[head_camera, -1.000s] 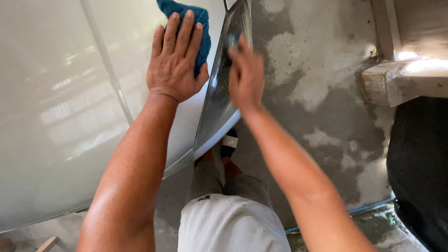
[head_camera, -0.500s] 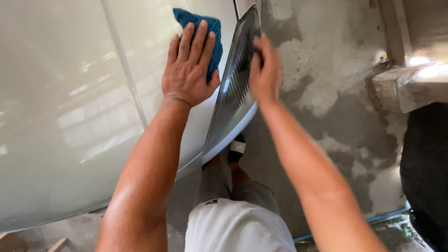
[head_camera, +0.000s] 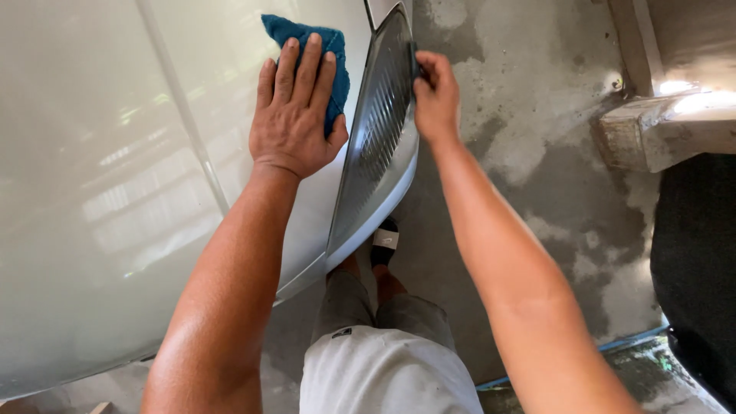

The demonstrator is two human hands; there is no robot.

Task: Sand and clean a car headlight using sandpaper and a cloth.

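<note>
My left hand (head_camera: 295,111) lies flat, fingers together, on a blue cloth (head_camera: 331,47) and presses it against the pale glossy car body (head_camera: 100,192). Beside it runs the ribbed headlight (head_camera: 376,146) along the car's edge. My right hand (head_camera: 435,96) is curled at the headlight's outer rim, fingertips touching the lens; what lies under the fingers is hidden. Both forearms reach up from the bottom of the view.
A seam line (head_camera: 180,115) crosses the car panel. Below stand my legs in grey shorts (head_camera: 383,360) and a dark sandal (head_camera: 385,241) on blotchy concrete floor (head_camera: 552,115). A concrete ledge (head_camera: 659,138) sits at right, a dark shape (head_camera: 694,261) beneath it.
Both hands and the view have shifted slightly right and down along the car. The left hand stays pressed on the blue cloth, the right hand stays at the headlight rim.
</note>
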